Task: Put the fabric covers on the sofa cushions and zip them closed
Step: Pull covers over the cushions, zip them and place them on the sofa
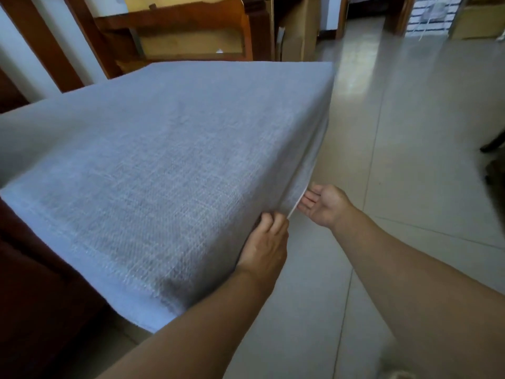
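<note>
I count one sofa cushion (164, 173), a big block wrapped in one blue-grey fabric cover (306, 149), and two bare hands at its near right side. My left hand (266, 246) presses against the cushion's side with its fingers (269, 221) curled onto the cover, gripping the cloth right at the corner seam. Just beyond those fingers a pale strip of the cover's edge (296, 203) hangs loose. My right hand (325, 205) sits just past that strip, palm turned up, fingers (307, 201) straight and relaxed with their tips touching or almost touching the edge, holding nothing. The cushion stretches away to the left and ahead of both hands. Beneath my forearms lies the pale tiled floor (396, 119). Far ahead stand one wooden chair frame (175, 31) and cardboard boxes (297, 31); I read no writing or labels anywhere.
</note>
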Demonstrator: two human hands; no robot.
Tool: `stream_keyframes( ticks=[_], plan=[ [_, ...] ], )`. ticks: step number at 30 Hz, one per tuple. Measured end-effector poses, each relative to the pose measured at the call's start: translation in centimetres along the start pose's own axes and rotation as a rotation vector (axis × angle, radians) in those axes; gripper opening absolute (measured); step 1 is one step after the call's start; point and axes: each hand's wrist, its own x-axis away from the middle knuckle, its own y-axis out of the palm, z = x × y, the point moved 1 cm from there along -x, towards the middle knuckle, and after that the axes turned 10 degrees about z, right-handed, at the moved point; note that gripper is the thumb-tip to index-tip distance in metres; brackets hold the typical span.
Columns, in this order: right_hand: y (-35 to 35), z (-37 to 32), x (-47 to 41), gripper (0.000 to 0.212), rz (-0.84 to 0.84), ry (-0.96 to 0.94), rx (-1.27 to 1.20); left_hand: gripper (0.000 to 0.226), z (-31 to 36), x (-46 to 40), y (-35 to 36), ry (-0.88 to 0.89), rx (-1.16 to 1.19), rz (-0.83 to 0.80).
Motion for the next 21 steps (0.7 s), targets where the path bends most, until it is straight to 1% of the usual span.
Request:
stream_keyframes(
  ticks=[3,5,7,8,9,10,11,12,13,15,16,17,19,20,21],
  plan=[
    [0.6,-1.7,-2.2,0.032,-0.009,-0.026,0.016,0.043,-0.3,-2.8,0.5,-0.061,0.059,0.004],
    [1.2,-3.1,-3.8,0.029,0.008,-0.032,0.014,0.040,-0.5,-4.6,0.8,-0.090,0.081,-0.039],
    [1.8,-4.2,-5.8,0.025,0.036,-0.026,-0.015,0.034,-0.7,-6.0,1.1,-0.198,0.117,-0.042],
    [2.1,-4.6,-7.0,0.022,0.040,-0.032,-0.038,0.026,-0.8,-6.6,1.0,-0.251,0.145,-0.054],
    [2.4,-5.0,-8.4,0.021,0.055,-0.034,-0.050,0.012,-0.9,-7.1,0.9,-0.283,0.190,-0.090],
    [2.7,-5.1,-9.9,0.024,0.074,-0.035,-0.048,0.009,-0.9,-7.8,1.4,-0.290,0.228,-0.111],
    [2.9,-5.1,-11.1,0.027,0.088,-0.028,-0.029,0.020,-0.6,-8.4,2.4,-0.265,0.222,-0.090],
    [3.2,-5.0,-12.0,0.026,0.095,-0.015,-0.005,0.027,-0.5,-8.7,2.8,-0.236,0.207,-0.114],
    [3.3,-4.9,-12.2,0.023,0.119,-0.014,0.028,0.029,-1.0,-8.9,1.6,-0.226,0.216,-0.136],
    [3.6,-4.5,-12.4,0.023,0.202,-0.070,0.095,0.023,-1.1,-9.1,1.2,-0.151,0.194,-0.237],
    [3.7,-4.4,-12.8,0.027,0.228,-0.114,0.147,0.016,-0.8,-9.3,1.4,-0.095,0.199,-0.247],
    [3.8,-4.3,-12.8,0.030,0.243,-0.153,0.213,0.014,-0.8,-9.4,1.4,-0.077,0.191,-0.236],
    [3.7,-4.1,-13.0,0.027,0.276,-0.200,0.271,0.022,-0.9,-9.5,1.9,-0.062,0.017,-0.167],
    [3.6,-4.2,-13.1,0.022,0.260,-0.190,0.256,0.035,-0.7,-9.8,2.6,0.022,-0.068,-0.176],
    [3.4,-4.2,-13.3,0.019,0.206,-0.145,0.209,0.041,-0.8,-10.1,3.2,0.120,-0.138,-0.204]
  ],
)
